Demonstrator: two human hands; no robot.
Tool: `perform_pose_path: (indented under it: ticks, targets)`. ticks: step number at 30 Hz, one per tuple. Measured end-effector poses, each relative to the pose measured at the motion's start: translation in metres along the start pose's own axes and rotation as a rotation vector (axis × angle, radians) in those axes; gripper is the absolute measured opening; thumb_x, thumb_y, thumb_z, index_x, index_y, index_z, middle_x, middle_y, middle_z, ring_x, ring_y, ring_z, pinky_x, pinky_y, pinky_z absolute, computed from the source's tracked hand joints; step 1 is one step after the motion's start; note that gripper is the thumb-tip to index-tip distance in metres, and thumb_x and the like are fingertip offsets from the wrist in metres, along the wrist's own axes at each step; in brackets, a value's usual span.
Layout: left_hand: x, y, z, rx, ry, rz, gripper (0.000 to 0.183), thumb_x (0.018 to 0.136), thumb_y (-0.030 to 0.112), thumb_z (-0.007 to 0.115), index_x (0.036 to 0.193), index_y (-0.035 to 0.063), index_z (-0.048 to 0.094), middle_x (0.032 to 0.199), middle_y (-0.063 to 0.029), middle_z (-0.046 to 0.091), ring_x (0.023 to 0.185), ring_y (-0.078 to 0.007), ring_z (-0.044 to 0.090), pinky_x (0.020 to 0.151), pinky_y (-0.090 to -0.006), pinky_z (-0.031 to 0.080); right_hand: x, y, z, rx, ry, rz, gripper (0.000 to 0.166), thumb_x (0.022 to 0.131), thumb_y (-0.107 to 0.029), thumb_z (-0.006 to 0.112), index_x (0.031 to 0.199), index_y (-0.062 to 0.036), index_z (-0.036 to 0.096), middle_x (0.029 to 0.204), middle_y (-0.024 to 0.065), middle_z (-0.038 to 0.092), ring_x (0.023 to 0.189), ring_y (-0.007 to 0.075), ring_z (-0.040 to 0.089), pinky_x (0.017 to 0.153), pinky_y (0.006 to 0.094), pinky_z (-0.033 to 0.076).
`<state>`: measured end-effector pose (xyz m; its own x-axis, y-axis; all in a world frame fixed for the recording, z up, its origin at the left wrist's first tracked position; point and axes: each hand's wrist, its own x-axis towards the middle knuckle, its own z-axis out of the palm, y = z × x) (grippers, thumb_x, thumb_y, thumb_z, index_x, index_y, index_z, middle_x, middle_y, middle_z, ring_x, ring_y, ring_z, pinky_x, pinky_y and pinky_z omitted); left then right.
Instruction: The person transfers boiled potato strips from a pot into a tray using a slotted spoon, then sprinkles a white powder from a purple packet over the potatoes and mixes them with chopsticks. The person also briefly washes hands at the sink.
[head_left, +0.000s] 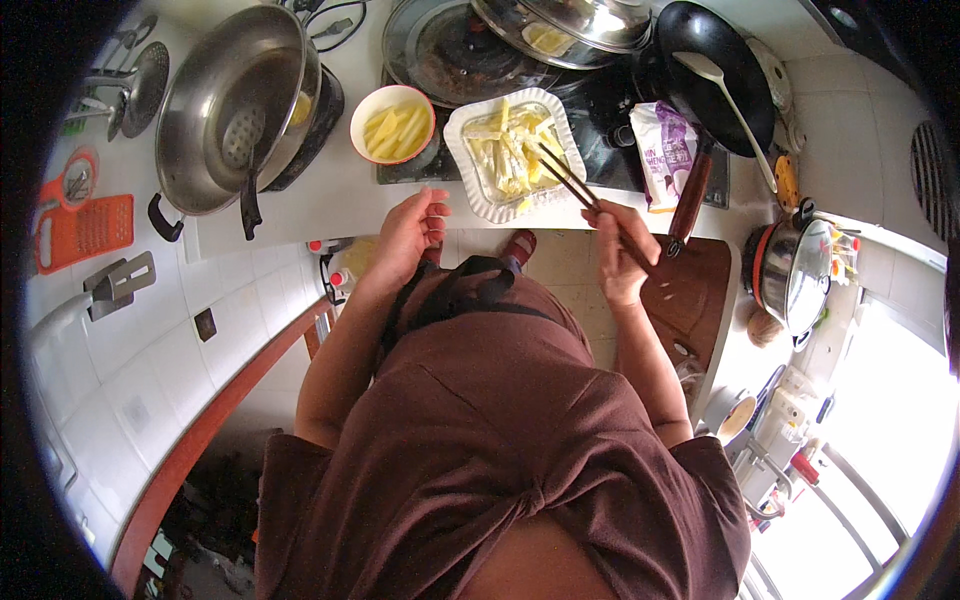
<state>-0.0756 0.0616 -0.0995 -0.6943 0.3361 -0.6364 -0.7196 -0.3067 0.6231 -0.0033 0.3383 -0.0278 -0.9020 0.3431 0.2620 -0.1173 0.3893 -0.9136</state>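
Note:
My right hand (621, 251) grips a pair of dark chopsticks (568, 180), their tips among pale yellow strips (512, 154), which look like cut potato partly coated in white powder. The strips lie in a white dish with a fluted rim (459, 142). To the dish's left, a red-rimmed bowl (358, 122) holds more yellow strips, these without visible powder. My left hand (414, 232) is held empty near the counter's front edge, fingers loosely curled and apart, below the bowl. A purple and white starch packet (664, 157) rests to the right of the dish.
A large steel wok (199, 127) with a slotted ladle (247, 142) stands at left. Pan lids (450, 52) lie behind the dish. At right are a black frying pan (701, 97), its handle past the counter edge, a spatula (724, 97) and a lidded pot (799, 277).

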Motion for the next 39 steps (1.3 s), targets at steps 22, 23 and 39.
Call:
perform_pose_path:
  ticks: [22,23,39]
  targets:
    - [0.075,0.01,0.061,1.796,0.055,1.002,0.042,0.079,0.006,0.054,0.121,0.0052,0.051,0.11,-0.011,0.056,0.114,-0.0293,0.046,0.098,-0.0425,0.032,0.018,0.028,0.013,0.078,0.035,0.266,0.016,0.09,-0.007,0.058,0.1,0.0043,0.063,0.085,0.0139,0.068,0.08,0.0172,0.067,0.072,0.0266,0.052]
    - [0.069,0.009,0.058,1.772,0.02,0.988,0.041,0.079,0.006,0.054,0.12,0.0052,0.052,0.11,-0.0108,0.056,0.113,-0.0293,0.046,0.098,-0.0425,0.032,0.015,0.021,0.012,0.075,0.01,0.28,0.016,0.09,-0.007,0.057,0.1,0.0043,0.063,0.085,0.0142,0.068,0.08,0.0173,0.067,0.072,0.0266,0.052]
    - [0.1,0.017,0.086,1.955,-0.408,1.16,0.035,0.087,0.008,0.044,0.12,0.0105,0.055,0.131,-0.0041,0.049,0.131,-0.0247,0.035,0.108,-0.0402,0.028,-0.001,0.033,0.007,-0.018,0.033,0.217,0.014,0.088,-0.007,0.06,0.096,0.0032,0.065,0.081,0.0132,0.067,0.073,0.0172,0.067,0.063,0.027,0.052]
